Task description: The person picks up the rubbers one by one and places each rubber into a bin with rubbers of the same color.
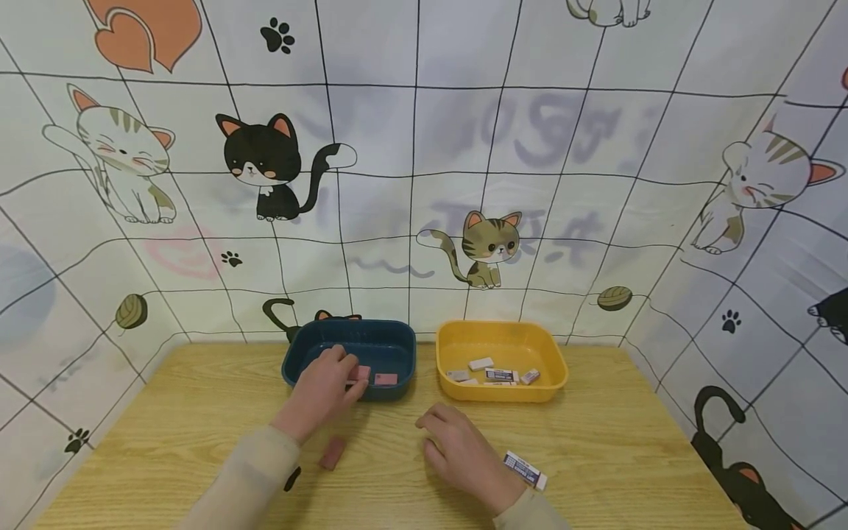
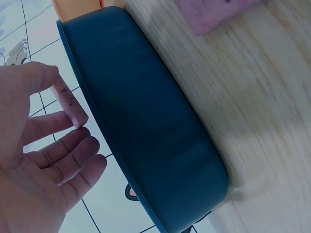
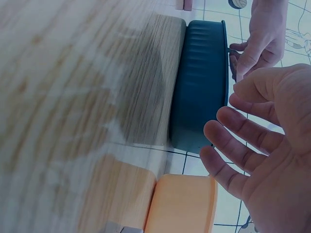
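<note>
My left hand (image 1: 323, 390) is over the near side of the dark blue bin (image 1: 291, 361), pinching a pink eraser (image 2: 70, 102) between thumb and fingers. Inside that bin, another pink eraser (image 1: 386, 379) shows. On the wooden table in front of it lies a pink eraser (image 1: 333, 453), left of centre. My right hand (image 1: 460, 453) hovers low over the table with fingers loosely bent, holding nothing. Just right of it lies a white eraser in a blue printed sleeve (image 1: 525, 471). Several white erasers (image 1: 501, 376) lie in the yellow bin (image 1: 503, 394).
Both bins stand side by side at the back of the wooden table (image 1: 596, 442), close to a wall cloth (image 1: 377, 221) printed with cats and grid lines. The cloth also rises at both sides. A small dark patch (image 1: 292, 478) shows beside the left sleeve.
</note>
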